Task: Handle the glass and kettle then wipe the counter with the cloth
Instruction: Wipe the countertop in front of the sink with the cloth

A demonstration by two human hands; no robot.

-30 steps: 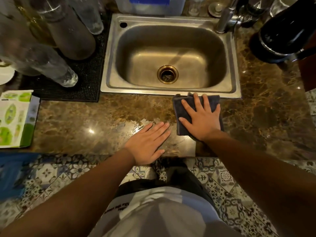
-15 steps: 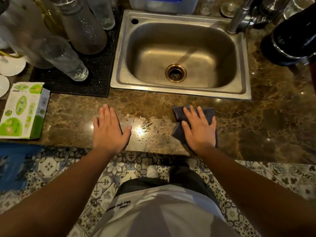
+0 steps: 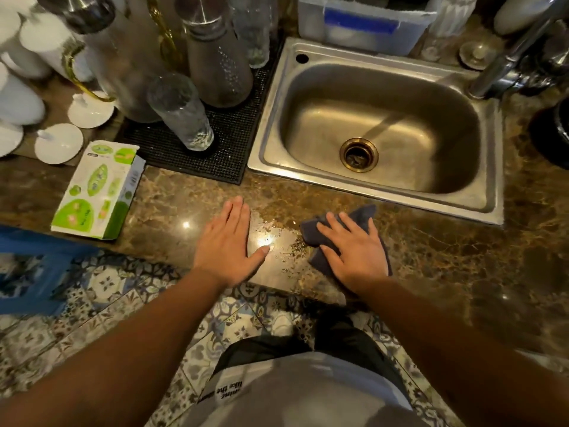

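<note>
Two hands flat on brown marble surface point(image 3: 431, 251): right hand point(image 3: 354, 251), fingers spread, presses dark grey cloth point(image 3: 363, 214) just before steel sink point(image 3: 480, 208); left hand point(image 3: 226, 248) open, empty. Wet patch point(image 3: 274, 241) between, probably water; cloth bunching could leave streaks. Kettle unclear.
</note>
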